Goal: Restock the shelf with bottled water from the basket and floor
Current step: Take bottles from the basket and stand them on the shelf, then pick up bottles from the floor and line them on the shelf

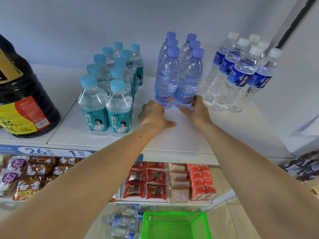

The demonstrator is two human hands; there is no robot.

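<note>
- Head view, left hand (152,112): fingers curled under, knuckles against the base of the front-left purple-capped bottle (166,80); thumb lies flat on the shelf board (181,140). It grips nothing that can be seen; it looks to be nudging the bottle into line.
- Right hand (196,109): fingers wrapped round the lower label of the front-right purple-capped bottle (189,78), thumb beneath it near the board. Judged a squaring-up of the front pair so the labels face out.
- Purple-capped group: two files of three, standing upright, touching one another, at the middle of the shelf. Bare board lies in front of them, so more could be fronted here.
- Teal soda-water bottles (105,94): two files to the left, upright, labels forward, reaching nearer the shelf edge than the purple group.
- White-capped blue-label bottles (241,73): upright cluster to the right, just beside the right hand's bottle.
- Dark jug (22,94): far left of the same shelf, well apart from the water.
- Green basket (174,225): on the floor below; its mesh bottom shows, with no bottles visible in the part in view.
- Floor bottles (124,221): several blue-label bottles lie on their sides just left of the basket, not yet shelved.
- Lower shelf (160,200): packaged snacks in rows, red packets and small red boxes.
</note>
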